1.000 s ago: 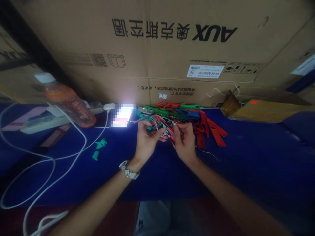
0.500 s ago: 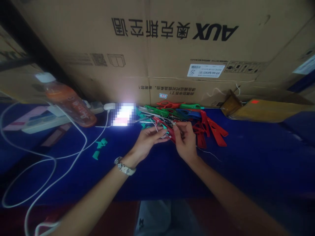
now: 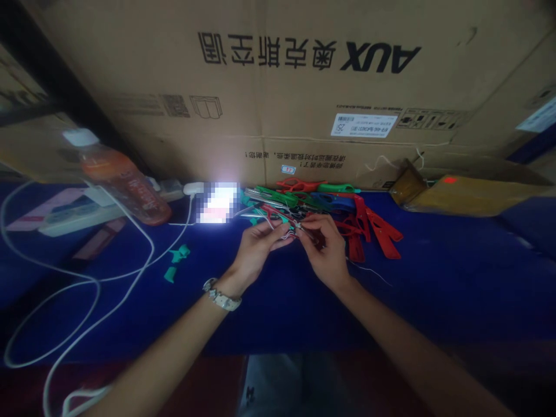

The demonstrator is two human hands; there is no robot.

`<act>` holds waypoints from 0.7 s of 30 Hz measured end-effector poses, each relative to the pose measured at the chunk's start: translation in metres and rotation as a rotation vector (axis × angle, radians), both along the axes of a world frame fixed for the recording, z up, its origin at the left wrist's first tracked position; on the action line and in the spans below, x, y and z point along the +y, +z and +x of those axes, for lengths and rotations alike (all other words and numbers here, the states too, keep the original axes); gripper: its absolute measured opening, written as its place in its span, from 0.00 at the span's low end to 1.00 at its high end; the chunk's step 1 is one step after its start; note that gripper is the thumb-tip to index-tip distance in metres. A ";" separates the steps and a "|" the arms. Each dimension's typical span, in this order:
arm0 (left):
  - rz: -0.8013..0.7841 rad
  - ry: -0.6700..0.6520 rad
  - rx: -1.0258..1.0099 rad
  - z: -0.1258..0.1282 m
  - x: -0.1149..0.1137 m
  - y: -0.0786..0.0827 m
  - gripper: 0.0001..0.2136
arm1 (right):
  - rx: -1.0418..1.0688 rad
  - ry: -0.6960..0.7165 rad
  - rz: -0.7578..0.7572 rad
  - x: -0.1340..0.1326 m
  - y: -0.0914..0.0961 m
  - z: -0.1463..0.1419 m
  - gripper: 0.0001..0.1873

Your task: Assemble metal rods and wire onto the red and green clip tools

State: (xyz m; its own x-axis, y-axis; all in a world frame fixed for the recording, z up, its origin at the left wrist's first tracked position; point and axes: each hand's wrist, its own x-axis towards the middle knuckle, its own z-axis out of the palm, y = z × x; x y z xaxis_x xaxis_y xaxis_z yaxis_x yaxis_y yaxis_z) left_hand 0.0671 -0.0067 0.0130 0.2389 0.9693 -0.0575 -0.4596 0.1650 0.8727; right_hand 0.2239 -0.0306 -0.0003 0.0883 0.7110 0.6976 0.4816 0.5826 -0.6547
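Holding 1 wire piece (image 3: 292,229) between them: 2 hands, both above the blue cloth (image 3: 434,278), just in front of the clip pile (image 3: 347,208)

- L hand (image 3: 256,248): 1, fingertips pinched together on the wire piece from the left; 1 wristwatch (image 3: 221,299) on that wrist
- R hand (image 3: 325,250): 1, thumb and fingers closed on the same piece from the right, fingertips almost touching the L hand's
- Wire piece: 1, thin bent metal, small and blurred, exact shape can't tell; sits at centre, touching the near edge of the pile
- Clip pile: plastic clips in 3 colours, red approx 4+, green approx 3, blue 1; overlapping, so exact count unsure
- Loose green bits (image 3: 176,262): 2, on the cloth, well left of the hands
- Bottle (image 3: 119,179): 1, orange contents, white cap, lying tilted at left
- Power strip (image 3: 78,211): 1, under and behind the bottle
- White cable (image 3: 87,289): looped across the left side, no. of strands unclear
- Lit screen (image 3: 216,202): 1, just left of the pile
- Cardboard box (image 3: 304,87): 1 large, printed "AUX" upside down, behind everything
- Brown packet (image 3: 469,194): 1, far right
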 end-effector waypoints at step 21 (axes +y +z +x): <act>0.005 0.036 0.049 -0.003 0.002 -0.001 0.12 | 0.213 0.263 -0.309 0.008 -0.002 0.019 0.12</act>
State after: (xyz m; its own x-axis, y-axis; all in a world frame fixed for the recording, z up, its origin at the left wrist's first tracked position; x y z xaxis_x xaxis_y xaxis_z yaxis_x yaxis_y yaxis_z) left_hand 0.0644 -0.0048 0.0120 0.2007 0.9776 -0.0638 -0.4219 0.1451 0.8950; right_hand 0.2428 -0.0228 -0.0024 -0.0052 0.9005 0.4348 0.1793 0.4286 -0.8855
